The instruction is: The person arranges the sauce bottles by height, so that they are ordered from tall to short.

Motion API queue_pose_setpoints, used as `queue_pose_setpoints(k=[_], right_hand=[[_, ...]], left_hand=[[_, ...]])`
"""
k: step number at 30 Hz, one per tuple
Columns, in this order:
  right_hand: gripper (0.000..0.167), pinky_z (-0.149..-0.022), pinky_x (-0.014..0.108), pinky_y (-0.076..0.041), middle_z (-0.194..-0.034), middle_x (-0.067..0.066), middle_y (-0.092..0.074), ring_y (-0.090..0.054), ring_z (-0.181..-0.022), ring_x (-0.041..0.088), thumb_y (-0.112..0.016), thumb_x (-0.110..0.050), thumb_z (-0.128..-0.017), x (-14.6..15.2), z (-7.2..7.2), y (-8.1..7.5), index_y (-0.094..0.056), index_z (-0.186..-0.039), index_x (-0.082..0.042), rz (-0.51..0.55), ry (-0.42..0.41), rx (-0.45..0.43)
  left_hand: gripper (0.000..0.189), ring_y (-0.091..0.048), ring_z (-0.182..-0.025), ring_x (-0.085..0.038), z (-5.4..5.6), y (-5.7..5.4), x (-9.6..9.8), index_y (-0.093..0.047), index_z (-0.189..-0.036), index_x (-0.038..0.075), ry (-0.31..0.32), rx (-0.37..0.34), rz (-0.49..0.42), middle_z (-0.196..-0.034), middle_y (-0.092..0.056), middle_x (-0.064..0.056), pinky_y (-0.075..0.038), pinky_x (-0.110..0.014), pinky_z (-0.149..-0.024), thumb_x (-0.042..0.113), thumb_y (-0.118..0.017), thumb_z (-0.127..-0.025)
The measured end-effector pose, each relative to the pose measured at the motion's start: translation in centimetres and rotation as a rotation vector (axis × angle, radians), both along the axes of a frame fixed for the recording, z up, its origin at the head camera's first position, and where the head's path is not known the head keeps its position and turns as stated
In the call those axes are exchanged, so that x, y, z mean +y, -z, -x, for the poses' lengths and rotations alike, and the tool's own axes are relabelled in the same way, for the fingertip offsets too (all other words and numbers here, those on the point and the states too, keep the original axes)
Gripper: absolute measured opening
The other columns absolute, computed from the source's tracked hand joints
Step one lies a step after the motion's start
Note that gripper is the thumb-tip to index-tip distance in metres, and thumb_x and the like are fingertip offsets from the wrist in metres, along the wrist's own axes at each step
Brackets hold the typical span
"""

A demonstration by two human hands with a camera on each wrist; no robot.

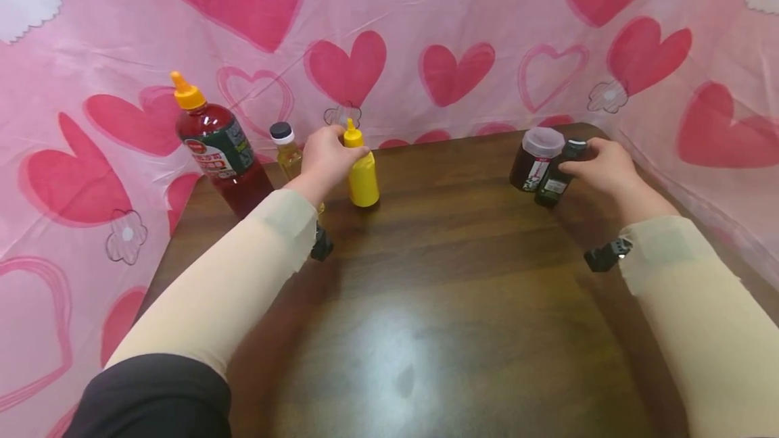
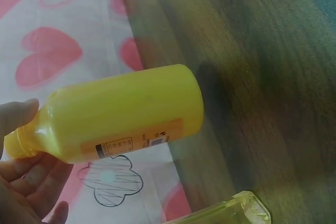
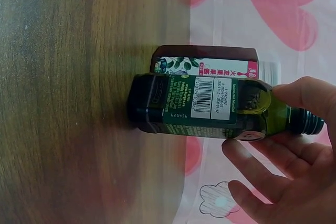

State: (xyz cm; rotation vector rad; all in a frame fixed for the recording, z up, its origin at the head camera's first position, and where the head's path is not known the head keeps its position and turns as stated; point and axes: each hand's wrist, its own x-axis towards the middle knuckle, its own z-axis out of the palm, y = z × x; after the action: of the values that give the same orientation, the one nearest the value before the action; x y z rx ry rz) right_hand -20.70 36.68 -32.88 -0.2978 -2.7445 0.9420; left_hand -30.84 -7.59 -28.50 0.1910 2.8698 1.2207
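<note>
My left hand (image 1: 328, 157) pinches a yellow squeeze bottle (image 1: 364, 181) by its neck, below the pointed yellow nozzle. Thumb and fingers close round that neck in the left wrist view, where the bottle body (image 2: 126, 111) shows a small printed label. On the right, my right hand (image 1: 605, 164) holds a dark green glass bottle (image 1: 555, 178) near its neck, slightly tilted in the head view. Its green label with a barcode (image 3: 202, 98) faces the right wrist camera. Directly beside it stands a dark jar (image 1: 531, 162) with a pale translucent lid.
A large red sauce bottle (image 1: 222, 151) with an orange nozzle stands at the table's far left. Between it and the yellow bottle is a clear bottle (image 1: 287, 154) with a black cap, partly hidden by my left hand. Pink heart-patterned cloth (image 1: 402, 12) hangs around the wooden table (image 1: 426, 289).
</note>
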Motion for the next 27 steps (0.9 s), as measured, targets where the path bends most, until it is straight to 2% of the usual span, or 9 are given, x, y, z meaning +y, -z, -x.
queue_pose_setpoints(k=[6, 12, 23, 27], right_hand=[[0.045, -0.074, 0.041, -0.041, -0.098, 0.031, -0.06, -0.05, -0.089, 0.039, -0.07, -0.029, -0.092, 0.2, -0.3, 0.1, -0.054, -0.11, 0.01, -0.001, -0.006, -0.005], [0.048, -0.076, 0.044, -0.04, -0.1, 0.032, -0.059, -0.05, -0.091, 0.04, -0.069, -0.031, -0.092, 0.1, -0.2, 0.1, -0.053, -0.111, 0.01, 0.007, -0.006, -0.012], [0.042, -0.071, 0.042, -0.039, -0.089, 0.024, -0.06, -0.049, -0.086, 0.038, -0.071, -0.027, -0.091, -0.3, -0.1, -0.2, -0.054, -0.106, 0.009, -0.022, -0.011, 0.0], [0.042, -0.072, 0.042, -0.04, -0.09, 0.025, -0.06, -0.05, -0.086, 0.038, -0.07, -0.026, -0.091, -0.3, -0.2, -0.3, -0.054, -0.107, 0.01, -0.023, -0.008, -0.008]], left_hand=[[0.049, -0.059, -0.101, -0.021, 0.0, 0.7, 0.1, -0.061, -0.128, 0.01, 0.0, 0.007, 0.001, -0.114, -0.061, -0.003, -0.051, -0.034, -0.094, 0.035, -0.075, -0.089], [0.049, -0.059, -0.101, -0.02, 0.0, 0.8, 0.1, -0.061, -0.128, 0.012, -0.012, 0.009, 0.0, -0.113, -0.061, -0.001, -0.051, -0.033, -0.094, 0.036, -0.075, -0.089], [0.048, -0.059, -0.105, -0.023, 0.2, 1.3, 0.1, -0.06, -0.128, 0.011, 0.0, -0.002, 0.006, -0.117, -0.061, -0.005, -0.051, -0.037, -0.095, 0.034, -0.074, -0.089], [0.049, -0.059, -0.107, -0.022, 0.2, 1.5, 0.2, -0.06, -0.13, 0.012, 0.002, -0.006, 0.001, -0.119, -0.061, -0.004, -0.05, -0.036, -0.095, 0.035, -0.075, -0.089]])
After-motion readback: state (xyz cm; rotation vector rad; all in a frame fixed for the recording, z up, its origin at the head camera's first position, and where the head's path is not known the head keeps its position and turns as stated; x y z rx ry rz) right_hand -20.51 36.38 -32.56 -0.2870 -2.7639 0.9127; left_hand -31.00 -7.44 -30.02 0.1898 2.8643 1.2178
